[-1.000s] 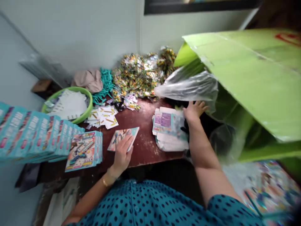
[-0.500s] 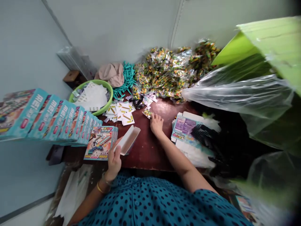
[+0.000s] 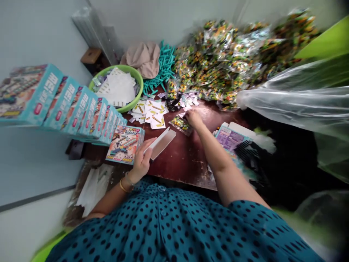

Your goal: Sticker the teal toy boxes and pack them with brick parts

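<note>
My left hand (image 3: 141, 160) grips a small open cardboard box (image 3: 161, 142), its white inside turned up, above the near edge of the dark red table (image 3: 185, 160). My right hand (image 3: 193, 117) reaches across the table with its fingers closed on a small clear packet of yellow and green pieces (image 3: 180, 123) that lies on the tabletop. Just beyond it are small printed cards with yellow shapes (image 3: 151, 112) and a large heap of the same packets (image 3: 231, 62).
A row of teal printed boxes (image 3: 68, 105) leans at the left, with a stack (image 3: 124, 143) lying flat beside it. A green basin (image 3: 120, 89) holds white sheets. Flat box blanks (image 3: 231, 140) lie at right, under a clear plastic bag (image 3: 294, 102).
My left hand has lifted the flat box off the table and it now stands open. My right hand left the bag at right, crossed to the packets and closed on one.
</note>
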The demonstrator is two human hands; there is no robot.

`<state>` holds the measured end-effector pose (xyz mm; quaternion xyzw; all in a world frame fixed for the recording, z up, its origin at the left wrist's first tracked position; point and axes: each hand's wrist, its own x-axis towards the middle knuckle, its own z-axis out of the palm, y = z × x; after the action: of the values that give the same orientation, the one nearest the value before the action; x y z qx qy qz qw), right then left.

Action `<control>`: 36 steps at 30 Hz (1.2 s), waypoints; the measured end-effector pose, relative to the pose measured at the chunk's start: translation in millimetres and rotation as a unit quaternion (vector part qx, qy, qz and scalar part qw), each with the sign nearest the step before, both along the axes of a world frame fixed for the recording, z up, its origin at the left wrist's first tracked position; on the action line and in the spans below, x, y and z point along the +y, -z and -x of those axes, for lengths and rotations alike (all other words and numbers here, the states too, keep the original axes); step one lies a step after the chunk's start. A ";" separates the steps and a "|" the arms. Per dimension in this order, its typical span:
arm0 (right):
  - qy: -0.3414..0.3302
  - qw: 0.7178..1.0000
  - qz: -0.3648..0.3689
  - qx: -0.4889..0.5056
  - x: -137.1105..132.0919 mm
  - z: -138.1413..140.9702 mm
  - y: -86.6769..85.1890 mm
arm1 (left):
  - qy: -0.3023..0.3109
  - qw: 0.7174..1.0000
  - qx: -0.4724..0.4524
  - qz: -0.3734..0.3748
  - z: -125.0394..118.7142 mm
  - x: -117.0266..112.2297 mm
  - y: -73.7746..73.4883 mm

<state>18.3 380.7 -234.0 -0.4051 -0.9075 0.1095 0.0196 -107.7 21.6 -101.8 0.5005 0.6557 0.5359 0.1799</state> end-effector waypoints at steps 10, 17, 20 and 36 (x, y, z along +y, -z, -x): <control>0.037 0.995 0.025 0.093 -20.7 -18.0 0.2 | -0.006 0.999 -0.047 0.018 -2.2 -4.2 -0.2; 0.049 0.960 0.049 0.272 -55.2 -14.1 -51.7 | -0.033 0.995 -0.088 0.033 -6.2 -6.5 -3.0; -0.015 0.912 0.047 0.406 -80.1 -17.9 -76.7 | -0.033 0.995 -0.084 0.034 -4.9 -2.4 -4.6; 0.039 0.939 0.142 0.312 -190.9 -42.0 -23.0 | -0.087 0.988 -0.120 0.051 8.7 -28.6 -1.3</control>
<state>60.2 189.9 -211.0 -0.3845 -0.8143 0.3573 0.2478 -116.4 -7.0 -100.5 0.3640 0.6966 0.5717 0.2356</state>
